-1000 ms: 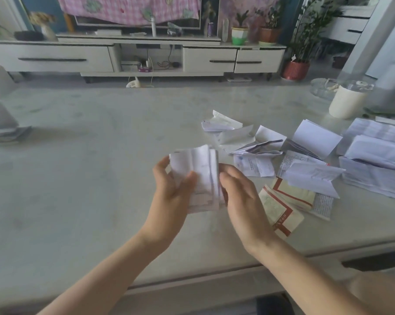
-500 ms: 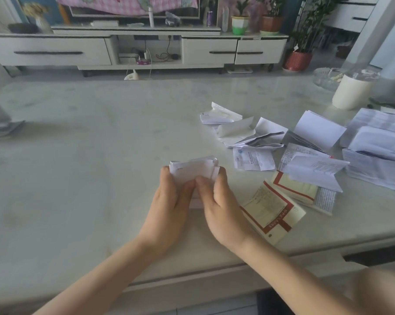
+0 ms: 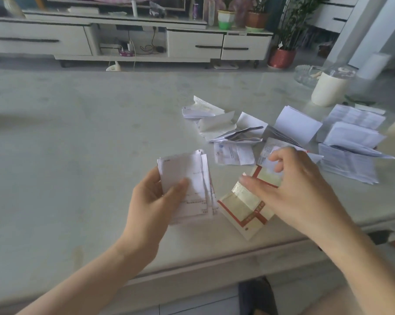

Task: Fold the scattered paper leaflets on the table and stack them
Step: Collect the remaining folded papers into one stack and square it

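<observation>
Pale marble-look table (image 3: 78, 155), the paperwork all on its right half. The scattered leaflets (image 3: 348, 142) lie unfolded or half-folded in a loose spread from the centre out to the right edge, near a white cup (image 3: 328, 87). Change noted: half a second ago both hands pressed the folded bundle (image 3: 185, 176) flat on the table; now the bundle sits in the left hand (image 3: 155, 201) alone, thumb clamped across its face and fingers behind, tilted up just left of the spread. The right hand (image 3: 294, 189) has let go and swung right, over the red-bordered leaflet (image 3: 244, 208) that lies just beside the bundle at the near edge. Its fingers are loosely spread and bent, thumb tip at the leaflet's raised flap; motion blur there, but I see no closed pinch yet. Reading: the last crease is judged finished, and the red-bordered sheet is the next to fold. Most of the spread is untouched, so the task looks early. Risk: the one-handed bundle may fan open along its right edges.
</observation>
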The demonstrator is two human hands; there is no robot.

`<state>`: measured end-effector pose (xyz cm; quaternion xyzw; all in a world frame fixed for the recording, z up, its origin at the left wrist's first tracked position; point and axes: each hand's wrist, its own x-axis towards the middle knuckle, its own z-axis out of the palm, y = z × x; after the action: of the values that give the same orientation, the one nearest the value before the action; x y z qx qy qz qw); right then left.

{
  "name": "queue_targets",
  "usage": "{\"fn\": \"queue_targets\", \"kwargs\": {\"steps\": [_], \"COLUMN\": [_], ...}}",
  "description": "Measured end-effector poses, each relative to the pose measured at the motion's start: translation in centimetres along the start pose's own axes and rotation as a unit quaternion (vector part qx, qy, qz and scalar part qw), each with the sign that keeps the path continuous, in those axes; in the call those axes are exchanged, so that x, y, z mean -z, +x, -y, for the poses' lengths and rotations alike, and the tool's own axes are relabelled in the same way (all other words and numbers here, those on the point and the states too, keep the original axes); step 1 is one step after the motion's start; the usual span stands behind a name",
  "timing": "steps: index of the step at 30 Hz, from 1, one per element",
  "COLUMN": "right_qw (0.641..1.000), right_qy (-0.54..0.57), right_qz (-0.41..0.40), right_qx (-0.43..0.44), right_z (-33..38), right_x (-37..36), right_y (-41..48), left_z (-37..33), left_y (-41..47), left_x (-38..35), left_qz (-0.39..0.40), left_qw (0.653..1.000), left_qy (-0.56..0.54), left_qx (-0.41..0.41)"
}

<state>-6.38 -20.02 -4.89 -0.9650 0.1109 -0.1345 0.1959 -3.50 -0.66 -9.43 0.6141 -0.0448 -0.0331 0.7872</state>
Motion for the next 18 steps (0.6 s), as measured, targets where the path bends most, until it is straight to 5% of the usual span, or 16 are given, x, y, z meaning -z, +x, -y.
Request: {"fn": "queue_targets", "kwargs": {"steps": [3, 9, 14, 18], "right_qw": [0.989, 0.991, 0.896, 0.931], "right_qy": [-0.024, 0.129, 0.442, 0.333], "right_qz": [0.142, 0.02, 0.001, -0.093], "right_qx": [-0.04, 0.007, -0.036, 0.113], "right_z": [-1.2, -2.0, 0.0, 3.8], "right_x": [0.0, 0.5, 2.0, -1.6], "right_y": [-0.4, 0.6, 1.1, -0.9], "left_z": [0.4, 0.5, 0.7, 0.5], "left_y": [0.1, 0.2, 0.6, 0.1], "left_x": [-0.4, -0.8, -0.3, -1.1], "left_qz": [-0.026, -0.079, -0.108, -0.053], "left_qw": [0.999, 0.995, 0.992, 0.996], "left_qy": [-0.002, 0.046, 0.043, 0.011], "left_qx": [0.042, 0.051, 0.047, 0.071]}}
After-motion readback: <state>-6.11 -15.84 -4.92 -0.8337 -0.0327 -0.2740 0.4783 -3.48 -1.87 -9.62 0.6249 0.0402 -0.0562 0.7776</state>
